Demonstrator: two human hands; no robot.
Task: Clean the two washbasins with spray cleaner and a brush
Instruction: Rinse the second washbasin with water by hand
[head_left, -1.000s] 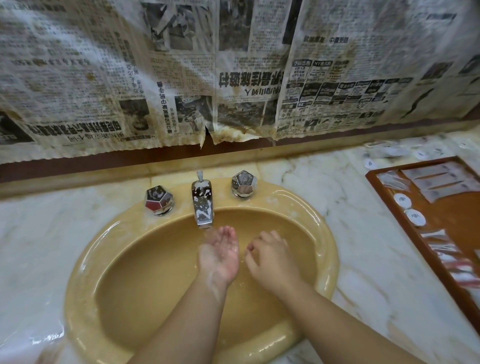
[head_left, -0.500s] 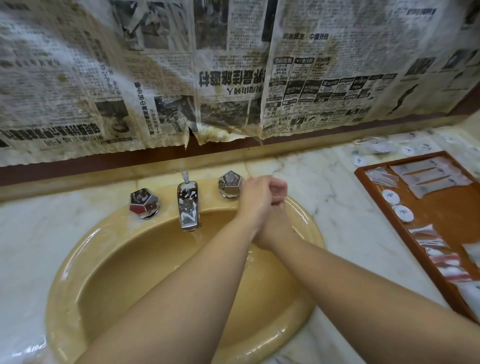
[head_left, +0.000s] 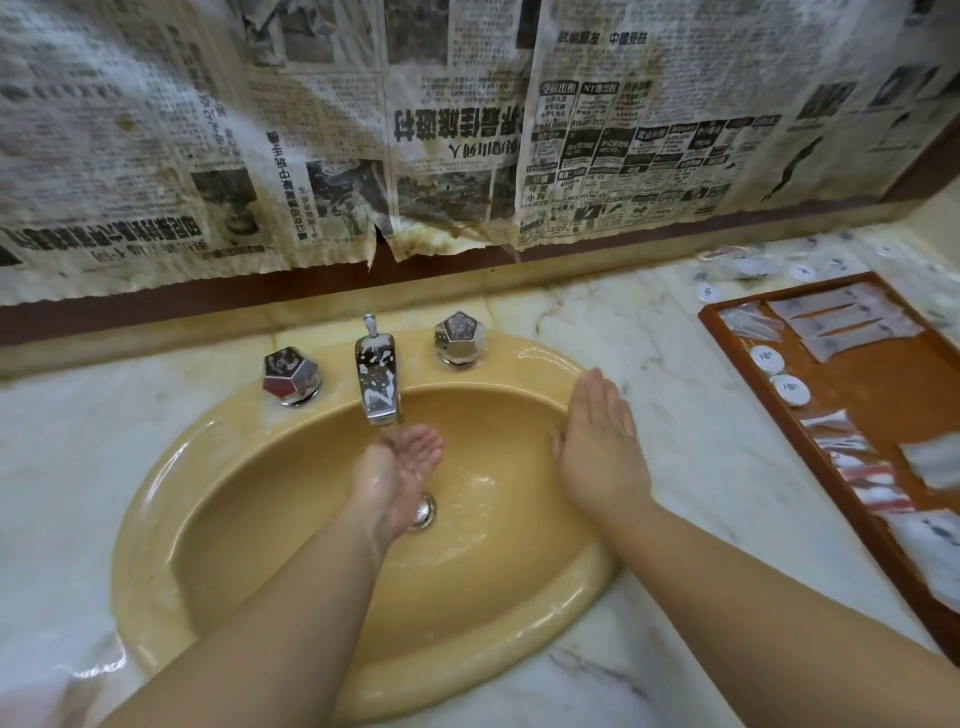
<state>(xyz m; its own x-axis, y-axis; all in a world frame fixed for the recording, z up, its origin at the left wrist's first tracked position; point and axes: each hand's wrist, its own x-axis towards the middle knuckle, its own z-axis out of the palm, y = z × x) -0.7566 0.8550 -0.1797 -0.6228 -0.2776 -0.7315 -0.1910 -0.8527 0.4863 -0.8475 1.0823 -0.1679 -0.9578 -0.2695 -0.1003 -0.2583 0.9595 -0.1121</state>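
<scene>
The yellow basin (head_left: 171, 499) fills the lower middle of the frame, sunk into the marble table (head_left: 691, 447). The left hand (head_left: 400, 473) is cupped palm-up under the running tap (head_left: 378, 379), fingers loosely curled and holding nothing. The right hand (head_left: 597, 441) lies flat on the basin's right inner wall, fingers straight and together, empty. A brown tray (head_left: 883, 374) of sachets sits at the right edge.
</scene>
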